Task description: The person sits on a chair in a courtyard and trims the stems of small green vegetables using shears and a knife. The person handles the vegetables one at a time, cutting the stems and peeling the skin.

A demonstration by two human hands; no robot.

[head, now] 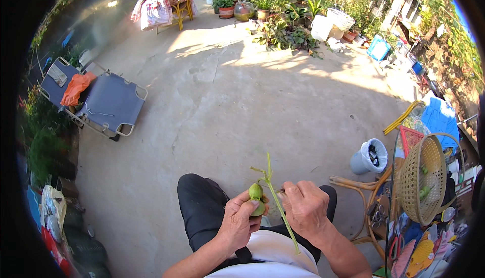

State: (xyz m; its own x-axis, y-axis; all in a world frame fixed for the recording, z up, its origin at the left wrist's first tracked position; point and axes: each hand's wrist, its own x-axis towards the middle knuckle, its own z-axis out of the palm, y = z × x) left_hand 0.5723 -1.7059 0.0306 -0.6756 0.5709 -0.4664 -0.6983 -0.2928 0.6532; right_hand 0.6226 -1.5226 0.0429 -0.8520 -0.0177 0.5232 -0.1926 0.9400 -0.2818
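My left hand (pixel 240 216) holds a small green bottle gourd (pixel 255 191) upright between thumb and fingers, in front of my lap. Its lower bulb is partly covered by the thumb. From its top, a short stalk joins a long green vine stem (pixel 279 206), which slants down toward my white shirt. Beside that stem, my right hand (pixel 307 206) has curled fingers, thumb and forefinger pinched together. A thin strand (pixel 279 192) seems to run from near the gourd into this pinch; whether it is a tendril or something else is too small to tell.
At right, a woven basket (pixel 415 179) with green fruits stands on a glass-topped table, near scissors (pixel 396 245) and gloves (pixel 420 253). A lined bin (pixel 360 162) stands beside it. A folding cot (pixel 113 100) is at left; potted plants (pixel 226 11) and a cloth-covered table (pixel 161 7) are farther back.
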